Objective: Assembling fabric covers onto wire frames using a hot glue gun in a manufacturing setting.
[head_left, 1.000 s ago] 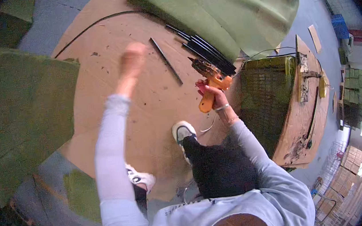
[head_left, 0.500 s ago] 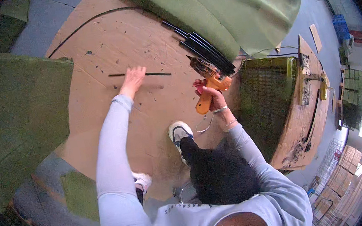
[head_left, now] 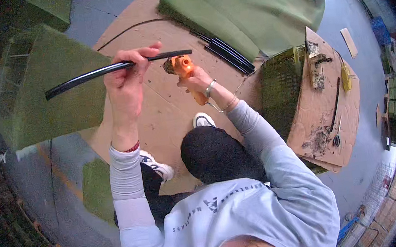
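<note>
My left hand (head_left: pixel 126 78) is raised, its fingers closed round a long, slightly curved black strip (head_left: pixel 80 80). The strip's left end comes close to me and its right end reaches over the tool in my other hand. My right hand (head_left: pixel 198 80) grips an orange glue gun (head_left: pixel 182 65) whose front is crusted with dark residue. The gun's front sits just below the right part of the strip; whether they touch I cannot tell. A bundle of black strips (head_left: pixel 229 56) lies on the cardboard sheet (head_left: pixel 170 136), beyond my right hand.
Green sheeting (head_left: pixel 244 11) covers the far side, and a green-covered block (head_left: pixel 57 90) stands at left. At right, a cardboard-topped stand (head_left: pixel 319 119) carries scissors (head_left: pixel 336 140), a yellow tool (head_left: pixel 346 77) and dark residue. A black cable (head_left: pixel 124 33) curves across the cardboard.
My left hand has lifted the strip from low over the cardboard up toward me. The glue gun has moved left, its front now near the strip's right part.
</note>
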`<state>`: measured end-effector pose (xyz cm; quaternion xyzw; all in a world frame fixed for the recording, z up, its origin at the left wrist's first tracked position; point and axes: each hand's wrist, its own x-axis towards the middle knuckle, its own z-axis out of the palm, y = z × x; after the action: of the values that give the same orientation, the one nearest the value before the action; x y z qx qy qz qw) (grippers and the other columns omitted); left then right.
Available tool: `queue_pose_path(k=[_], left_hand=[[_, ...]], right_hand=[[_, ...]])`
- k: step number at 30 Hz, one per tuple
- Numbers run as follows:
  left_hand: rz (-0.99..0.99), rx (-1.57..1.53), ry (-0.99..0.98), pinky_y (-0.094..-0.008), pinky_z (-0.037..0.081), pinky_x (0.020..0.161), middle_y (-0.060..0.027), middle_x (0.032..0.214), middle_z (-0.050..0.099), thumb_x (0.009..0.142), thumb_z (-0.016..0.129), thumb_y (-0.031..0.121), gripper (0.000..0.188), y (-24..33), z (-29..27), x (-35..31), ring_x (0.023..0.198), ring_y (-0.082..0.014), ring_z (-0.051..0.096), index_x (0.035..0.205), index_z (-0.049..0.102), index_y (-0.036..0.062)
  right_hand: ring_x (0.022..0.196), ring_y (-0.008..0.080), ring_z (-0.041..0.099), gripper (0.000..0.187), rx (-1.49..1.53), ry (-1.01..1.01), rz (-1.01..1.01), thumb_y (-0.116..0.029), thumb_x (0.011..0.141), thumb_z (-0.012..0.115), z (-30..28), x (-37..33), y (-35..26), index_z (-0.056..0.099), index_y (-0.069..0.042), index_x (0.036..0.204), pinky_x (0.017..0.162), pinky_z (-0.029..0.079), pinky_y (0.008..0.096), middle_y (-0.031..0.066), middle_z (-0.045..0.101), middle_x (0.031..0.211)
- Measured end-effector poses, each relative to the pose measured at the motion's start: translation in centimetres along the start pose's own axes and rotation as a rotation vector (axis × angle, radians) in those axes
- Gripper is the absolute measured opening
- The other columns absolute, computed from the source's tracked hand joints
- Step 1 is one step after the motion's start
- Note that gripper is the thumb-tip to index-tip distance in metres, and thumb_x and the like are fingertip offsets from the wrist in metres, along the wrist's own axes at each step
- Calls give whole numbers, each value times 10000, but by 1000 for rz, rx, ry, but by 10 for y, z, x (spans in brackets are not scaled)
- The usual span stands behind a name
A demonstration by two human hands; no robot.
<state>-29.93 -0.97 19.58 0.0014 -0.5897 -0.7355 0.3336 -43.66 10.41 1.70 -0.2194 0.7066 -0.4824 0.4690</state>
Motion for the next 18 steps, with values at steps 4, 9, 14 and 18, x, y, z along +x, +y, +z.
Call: queue_pose_path(k=[4, 9, 14, 18], left_hand=[[-8, 207, -25, -406, 432, 964, -147, 997, 621, 888, 505, -13, 53, 36, 23, -27, 1072, -305, 570, 887, 531, 32], [12, 351, -64, -365, 451, 923, -129, 970, 629, 893, 466, -48, 100, 50, 38, -41, 1029, -262, 594, 893, 538, 22], [-13, 432, -86, -351, 456, 914, -128, 966, 629, 885, 466, -64, 110, 49, 46, -53, 1022, -248, 596, 908, 539, 15], [13, 458, -93, -342, 458, 910, -123, 966, 628, 885, 473, -59, 103, 55, 46, -56, 1023, -246, 594, 917, 541, 11]], right_hand=[[642, 233, 639, 400, -216, 51, -133, -241, 607, 788, 11, -12, -14, 608, 15, 857, 588, 530, 352, 114, 633, 741], [738, 252, 651, 454, -270, 5, -49, -304, 584, 793, 17, -31, -24, 632, 16, 864, 673, 521, 360, 144, 650, 776], [794, 259, 653, 459, -286, 36, -105, -309, 580, 795, 21, -33, -15, 642, 25, 855, 713, 516, 358, 157, 661, 812], [809, 273, 655, 467, -357, 14, -77, -309, 573, 800, 26, -44, -29, 648, 21, 866, 724, 518, 354, 166, 664, 837]])
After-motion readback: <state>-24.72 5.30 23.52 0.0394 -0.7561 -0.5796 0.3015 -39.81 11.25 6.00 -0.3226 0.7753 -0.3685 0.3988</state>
